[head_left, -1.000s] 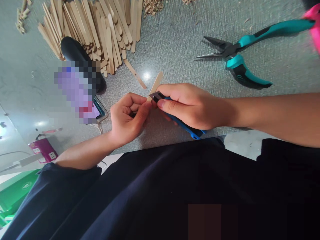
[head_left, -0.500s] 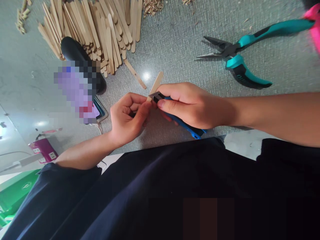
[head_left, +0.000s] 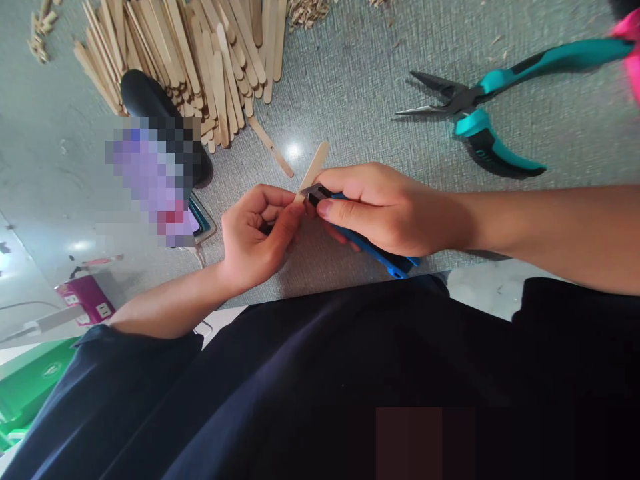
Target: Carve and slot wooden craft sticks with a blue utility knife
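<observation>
Almost nothing has changed since one second ago: the left hand [head_left: 263, 230] pinches a flat, pale wooden stick [head_left: 317, 159], the right hand [head_left: 385, 210] grips a blue-and-black plastic knife [head_left: 381, 258], its metal blade [head_left: 311, 190] at the stick between both hands, so the work seems at the same point

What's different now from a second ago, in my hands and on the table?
Very little: your right hand and the utility knife have shifted slightly, the knife's back end toward the right of the picture. The view drifted a touch too. Nothing was grasped or released. Your left hand still pinches the wooden stick; the pliers and stick pile stayed put.
</observation>
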Available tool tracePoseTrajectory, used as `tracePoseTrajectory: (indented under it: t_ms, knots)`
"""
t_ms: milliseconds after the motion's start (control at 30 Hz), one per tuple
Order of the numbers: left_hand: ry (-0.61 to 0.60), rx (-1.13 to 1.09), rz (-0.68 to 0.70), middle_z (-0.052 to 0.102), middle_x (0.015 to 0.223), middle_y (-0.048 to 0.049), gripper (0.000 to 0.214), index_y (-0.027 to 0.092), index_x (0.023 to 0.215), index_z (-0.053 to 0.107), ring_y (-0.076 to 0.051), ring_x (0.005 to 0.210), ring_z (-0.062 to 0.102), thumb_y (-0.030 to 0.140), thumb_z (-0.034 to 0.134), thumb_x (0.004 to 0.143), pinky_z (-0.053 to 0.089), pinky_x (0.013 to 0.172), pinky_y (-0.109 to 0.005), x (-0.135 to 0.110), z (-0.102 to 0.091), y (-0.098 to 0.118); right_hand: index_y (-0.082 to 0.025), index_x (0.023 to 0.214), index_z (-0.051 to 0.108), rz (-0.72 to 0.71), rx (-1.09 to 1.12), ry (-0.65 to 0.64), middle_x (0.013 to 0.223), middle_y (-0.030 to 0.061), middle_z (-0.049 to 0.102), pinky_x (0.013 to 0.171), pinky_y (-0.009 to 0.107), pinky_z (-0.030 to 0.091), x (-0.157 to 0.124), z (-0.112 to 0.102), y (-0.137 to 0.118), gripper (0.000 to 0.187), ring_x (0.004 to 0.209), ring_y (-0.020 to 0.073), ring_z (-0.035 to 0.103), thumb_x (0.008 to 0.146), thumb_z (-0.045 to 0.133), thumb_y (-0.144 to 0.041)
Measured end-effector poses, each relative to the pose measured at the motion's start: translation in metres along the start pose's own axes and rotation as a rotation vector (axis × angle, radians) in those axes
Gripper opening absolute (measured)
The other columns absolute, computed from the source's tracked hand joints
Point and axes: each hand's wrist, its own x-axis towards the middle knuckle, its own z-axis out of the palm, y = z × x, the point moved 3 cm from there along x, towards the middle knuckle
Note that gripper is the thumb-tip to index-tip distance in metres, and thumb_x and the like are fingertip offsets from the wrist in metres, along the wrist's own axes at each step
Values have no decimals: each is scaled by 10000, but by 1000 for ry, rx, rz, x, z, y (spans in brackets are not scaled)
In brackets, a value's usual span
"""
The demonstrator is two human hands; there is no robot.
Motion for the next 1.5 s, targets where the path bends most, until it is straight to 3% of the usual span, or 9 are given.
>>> tracePoseTrajectory:
  t_ms: [467, 767, 1000, 1200, 1500]
  knots:
    - [-17, -1, -32, 709, 589, 44, 381, 202, 912, 748, -51, 392, 524, 542, 859, 1043, 372, 370, -169, 2, 0, 2, -210, 780, 583, -54, 18, -75, 650, -54, 603, 572, 253, 380, 1, -2, -2, 363, 580, 88, 529, 1105, 550, -54]
    - [-11, -20, -49, 688, 570, 49, 341, 211, 945, 771, -62, 398, 550, 521, 825, 1077, 386, 381, -179, 0, 1, 1, -241, 814, 551, 17, 70, 47, 655, -38, 613, 535, 308, 349, -2, 1, 6, 332, 557, 120, 523, 1128, 519, -138]
    - [-15, -51, -18, 717, 596, 43, 299, 200, 938, 755, -60, 399, 580, 452, 837, 1077, 382, 364, -163, 1, -1, -1, -243, 783, 508, -138, -173, -1, 678, -40, 587, 664, 307, 372, 0, 1, -1, 320, 671, 131, 525, 1071, 586, -125]
    - [4, -39, -53, 721, 594, 37, 361, 202, 941, 753, -72, 393, 604, 531, 840, 1063, 404, 358, -173, 1, 0, -1, -246, 834, 534, -94, -35, 57, 662, -48, 621, 573, 319, 363, -2, 3, 9, 303, 571, 121, 541, 1120, 537, -145]
    - [-20, -36, -95, 784, 679, 3, 391, 210, 968, 764, -98, 467, 661, 580, 882, 1016, 495, 409, -206, 0, -1, -3, -240, 830, 562, -76, -21, 121, 662, -46, 645, 554, 297, 396, -2, 4, 15, 319, 557, 112, 564, 1132, 550, -138]
